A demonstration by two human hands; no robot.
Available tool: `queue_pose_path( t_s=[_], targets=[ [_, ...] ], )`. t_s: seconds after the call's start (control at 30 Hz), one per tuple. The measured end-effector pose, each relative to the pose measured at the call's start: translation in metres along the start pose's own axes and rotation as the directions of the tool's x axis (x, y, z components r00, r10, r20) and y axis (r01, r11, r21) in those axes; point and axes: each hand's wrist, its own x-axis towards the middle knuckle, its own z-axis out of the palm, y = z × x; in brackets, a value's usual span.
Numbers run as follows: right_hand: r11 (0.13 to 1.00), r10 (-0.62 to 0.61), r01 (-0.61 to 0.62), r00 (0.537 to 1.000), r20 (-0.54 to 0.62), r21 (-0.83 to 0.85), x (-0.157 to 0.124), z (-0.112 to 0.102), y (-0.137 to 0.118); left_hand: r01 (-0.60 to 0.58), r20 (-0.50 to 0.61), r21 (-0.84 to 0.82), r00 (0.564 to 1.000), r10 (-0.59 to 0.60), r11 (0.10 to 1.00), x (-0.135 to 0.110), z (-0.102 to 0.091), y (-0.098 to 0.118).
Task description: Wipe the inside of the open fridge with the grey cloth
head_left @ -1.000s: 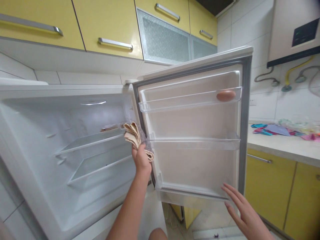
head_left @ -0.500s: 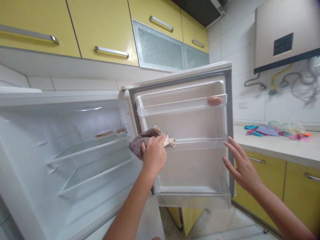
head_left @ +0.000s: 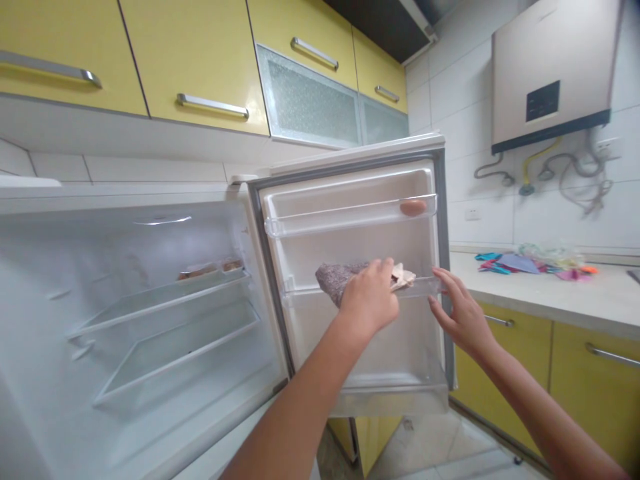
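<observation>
My left hand (head_left: 371,297) is closed round a grey-brown cloth (head_left: 334,280) with a pale edge that sticks out to the right of the fingers. The cloth is over the clear middle door shelf (head_left: 425,287) of the open fridge door (head_left: 365,340). At the right end of that shelf is my right hand (head_left: 463,317), with its fingers at the top edge and its thumb lower on the front, gripping it. The upper clear door shelf (head_left: 340,220) has a brown egg (head_left: 413,208) at its right.
Left of the door, the fridge interior (head_left: 165,400) has glass shelves (head_left: 185,357) and some packaged food (head_left: 200,270) at the back. Yellow cabinets (head_left: 200,60) hang above. On the right, a counter (head_left: 525,293) carries colourful cloths and plastic bags (head_left: 520,263), below a water heater (head_left: 555,73).
My left hand has moved the cloth rightward along the middle door shelf, from its left part towards the right end. My right hand's fingers have closed in on the shelf end. The view has shifted slightly.
</observation>
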Motion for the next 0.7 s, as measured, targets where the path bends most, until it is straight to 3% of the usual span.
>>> queue_pose_path(
  t_s=[0.13, 0.27, 0.47, 0.57, 0.7],
  targets=[
    [1.000, -0.014, 0.015, 0.999, -0.040, 0.017, -0.006, 0.002, -0.002, 0.049, 0.092, -0.018, 0.995, -0.047, 0.999, 0.025, 0.001, 0.018],
    [1.000, -0.012, 0.013, 0.999, -0.053, 0.017, -0.008, 0.002, -0.005, 0.027, 0.220, 0.120, 0.974, -0.053, 0.992, 0.026, 0.007, 0.010],
    [0.999, -0.003, 0.005, 1.000, -0.031, 0.044, -0.008, 0.000, -0.008, 0.039, 0.095, 0.292, 0.993, -0.069, 0.956, -0.005, 0.008, -0.037],
    [0.999, -0.002, 0.003, 1.000, -0.028, 0.053, -0.009, 0.000, -0.007, 0.108, 0.143, 0.329, 0.976, -0.162, 0.938, -0.017, -0.009, -0.071],
    [0.998, 0.006, -0.004, 1.000, -0.030, 0.058, -0.010, 0.000, -0.007, 0.216, 0.242, 0.322, 0.922, -0.301, 0.922, -0.030, -0.037, -0.115]
  ],
)
